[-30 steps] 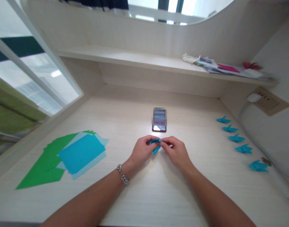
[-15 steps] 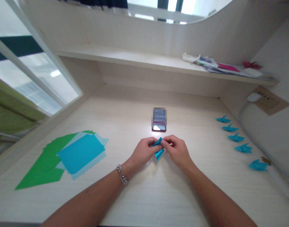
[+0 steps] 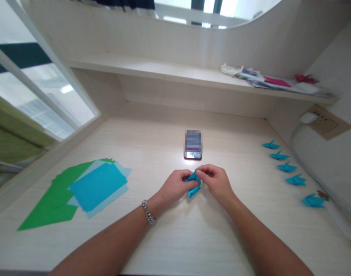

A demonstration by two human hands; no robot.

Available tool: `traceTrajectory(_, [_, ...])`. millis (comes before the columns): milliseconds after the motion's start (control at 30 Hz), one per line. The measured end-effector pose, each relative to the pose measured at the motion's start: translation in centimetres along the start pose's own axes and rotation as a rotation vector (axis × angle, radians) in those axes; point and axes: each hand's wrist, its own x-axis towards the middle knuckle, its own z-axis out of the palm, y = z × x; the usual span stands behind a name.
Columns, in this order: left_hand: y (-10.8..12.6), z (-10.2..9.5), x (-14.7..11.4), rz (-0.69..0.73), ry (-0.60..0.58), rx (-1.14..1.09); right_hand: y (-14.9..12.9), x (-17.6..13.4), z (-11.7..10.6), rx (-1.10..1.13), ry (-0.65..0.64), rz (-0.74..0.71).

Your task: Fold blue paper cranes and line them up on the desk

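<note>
A small folded piece of blue origami paper (image 3: 194, 191) is between my two hands, over the middle of the desk. My left hand (image 3: 179, 184) is closed on its left side, with the thumb lying across the front. At its top corner, my right hand (image 3: 215, 179) pinches the paper between thumb and fingers; the other fingers are curled. Just beyond the hands lies a phone (image 3: 193, 145) with its screen lit. Parts of the paper are hidden behind the fingers.
Blue sheets (image 3: 100, 188) overlap green sheets (image 3: 46, 207) at the left. Several blue origami cranes (image 3: 296, 180) stand in a row at the right, near a cable (image 3: 304, 161) from a wall socket (image 3: 326, 122). Papers (image 3: 267, 80) lie on the shelf (image 3: 152, 69).
The folded paper has turned slightly and shows more of its face. My left thumb has shifted a little lower on it, while my right hand still pinches near the top.
</note>
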Motion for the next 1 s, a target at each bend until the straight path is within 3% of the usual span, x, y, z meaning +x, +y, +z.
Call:
traceTrajectory(600, [-0.51,-0.02,-0.08,0.037,0.005,0.048,-0.29,-0.12,-0.11,-0.022,-0.056,0.012])
traceTrajectory(1000, [-0.30,-0.05,0.06,-0.016,0.021,0.005,-1.01,-0.50,-0.15,-0.094,-0.036,-0.062])
